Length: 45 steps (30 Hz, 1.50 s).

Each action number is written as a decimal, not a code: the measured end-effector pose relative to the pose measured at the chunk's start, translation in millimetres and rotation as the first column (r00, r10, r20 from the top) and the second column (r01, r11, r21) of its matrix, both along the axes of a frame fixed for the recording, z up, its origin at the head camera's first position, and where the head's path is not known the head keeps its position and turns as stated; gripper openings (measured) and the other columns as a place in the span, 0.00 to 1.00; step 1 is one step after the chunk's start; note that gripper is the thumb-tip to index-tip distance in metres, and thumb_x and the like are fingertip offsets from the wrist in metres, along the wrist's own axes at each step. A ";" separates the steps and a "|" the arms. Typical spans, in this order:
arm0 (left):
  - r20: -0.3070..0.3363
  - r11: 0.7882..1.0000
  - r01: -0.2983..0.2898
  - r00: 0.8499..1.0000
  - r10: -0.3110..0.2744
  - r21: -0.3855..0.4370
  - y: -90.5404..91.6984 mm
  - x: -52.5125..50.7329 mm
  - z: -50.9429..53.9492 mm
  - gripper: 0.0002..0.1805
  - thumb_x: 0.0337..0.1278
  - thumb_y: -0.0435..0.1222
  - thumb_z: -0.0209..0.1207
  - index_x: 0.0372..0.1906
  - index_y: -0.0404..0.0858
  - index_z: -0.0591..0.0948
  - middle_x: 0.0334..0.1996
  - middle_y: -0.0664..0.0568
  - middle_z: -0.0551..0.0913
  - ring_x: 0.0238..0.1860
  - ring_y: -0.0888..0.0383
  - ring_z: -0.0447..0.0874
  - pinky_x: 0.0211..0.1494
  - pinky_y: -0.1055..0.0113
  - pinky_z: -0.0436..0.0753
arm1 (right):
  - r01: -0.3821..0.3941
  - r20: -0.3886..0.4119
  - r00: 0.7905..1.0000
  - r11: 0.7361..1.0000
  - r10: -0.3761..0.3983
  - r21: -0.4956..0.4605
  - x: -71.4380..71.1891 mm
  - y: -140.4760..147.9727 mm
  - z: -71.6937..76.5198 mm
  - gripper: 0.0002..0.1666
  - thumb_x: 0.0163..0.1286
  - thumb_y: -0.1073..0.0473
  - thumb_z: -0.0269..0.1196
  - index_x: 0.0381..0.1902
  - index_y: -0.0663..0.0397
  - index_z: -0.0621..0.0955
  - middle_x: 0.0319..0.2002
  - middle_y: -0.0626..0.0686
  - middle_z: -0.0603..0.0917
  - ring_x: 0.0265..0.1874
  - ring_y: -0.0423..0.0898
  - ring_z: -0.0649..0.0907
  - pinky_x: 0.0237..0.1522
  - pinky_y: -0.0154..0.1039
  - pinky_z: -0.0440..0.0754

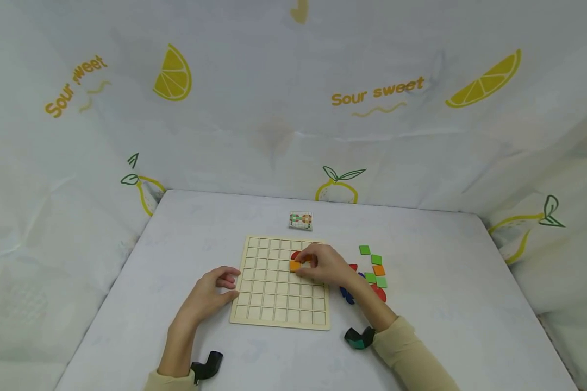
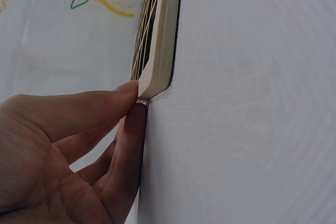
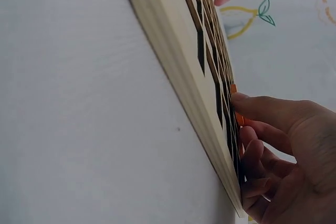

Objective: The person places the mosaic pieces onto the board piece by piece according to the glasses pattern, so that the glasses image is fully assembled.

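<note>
A pale wooden grid board [image 1: 280, 326] lies flat. My left hand [image 1: 207, 296] is at its left side, relaxed fingers and thumb touching the edge; in the left wrist view the thumb and a fingertip of this hand [image 2: 79, 150] meet the board's corner [image 2: 163, 51]. Over the board's upper right part, my right hand [image 1: 325, 265] pinches an orange square [image 1: 294, 266] between thumb and finger. The right wrist view shows the hand [image 3: 294, 150] with the orange piece [image 3: 240, 119] low against the grid. A red piece [image 1: 295, 254] and more orange lie just beyond, partly covered by my fingers.
Right of the board lie several loose pieces: green squares [image 1: 364, 250], an orange square [image 1: 379, 270], red pieces [image 1: 380, 294] and blue pieces [image 1: 348, 296], some hidden by my right forearm. A small patterned card [image 1: 300, 220] lies behind the board. White cloth [image 1: 274, 119] hangs behind the table.
</note>
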<state>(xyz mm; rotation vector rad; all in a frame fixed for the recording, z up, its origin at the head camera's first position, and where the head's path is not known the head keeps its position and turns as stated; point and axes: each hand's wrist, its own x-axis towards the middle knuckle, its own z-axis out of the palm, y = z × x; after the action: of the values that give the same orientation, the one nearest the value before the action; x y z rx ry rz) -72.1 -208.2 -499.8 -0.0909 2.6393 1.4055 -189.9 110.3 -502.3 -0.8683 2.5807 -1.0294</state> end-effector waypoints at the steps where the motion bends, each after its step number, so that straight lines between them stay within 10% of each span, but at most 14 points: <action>1: -0.001 1.000 0.001 1.000 -0.001 0.000 0.3 -0.1 0.2 0.23 0.60 0.26 0.74 0.60 0.35 0.85 0.47 0.46 0.87 0.48 0.57 0.88 0.50 0.67 0.83 | 0.002 -0.004 1.000 1.000 -0.002 0.006 0.2 -0.7 0.3 0.17 0.66 0.53 0.79 0.49 0.53 0.90 0.35 0.47 0.86 0.27 0.38 0.75 0.33 0.31 0.73; 29: 0.004 1.000 -0.005 1.000 0.005 0.000 0.3 0.9 1.7 0.23 0.60 0.27 0.74 0.60 0.35 0.85 0.48 0.46 0.87 0.48 0.57 0.88 0.52 0.65 0.83 | 0.006 -0.021 1.000 0.998 -0.007 -0.068 2.2 4.6 2.9 0.19 0.68 0.56 0.78 0.54 0.56 0.90 0.39 0.50 0.88 0.29 0.38 0.76 0.34 0.30 0.76; 45: 0.003 1.000 -0.010 1.000 0.010 -0.006 0.6 1.1 2.7 0.23 0.59 0.26 0.74 0.60 0.35 0.85 0.48 0.46 0.87 0.48 0.57 0.88 0.52 0.65 0.83 | 0.158 0.077 0.985 0.986 -0.154 -0.046 13.7 68.9 27.1 0.18 0.71 0.56 0.75 0.56 0.56 0.89 0.51 0.57 0.91 0.41 0.46 0.85 0.35 0.31 0.85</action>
<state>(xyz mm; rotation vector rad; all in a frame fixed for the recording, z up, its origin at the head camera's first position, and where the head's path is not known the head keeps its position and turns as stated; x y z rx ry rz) -71.0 -207.6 -497.1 -0.1065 2.6447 1.3993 -176.2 179.1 -475.2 -0.6350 2.6041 -1.1526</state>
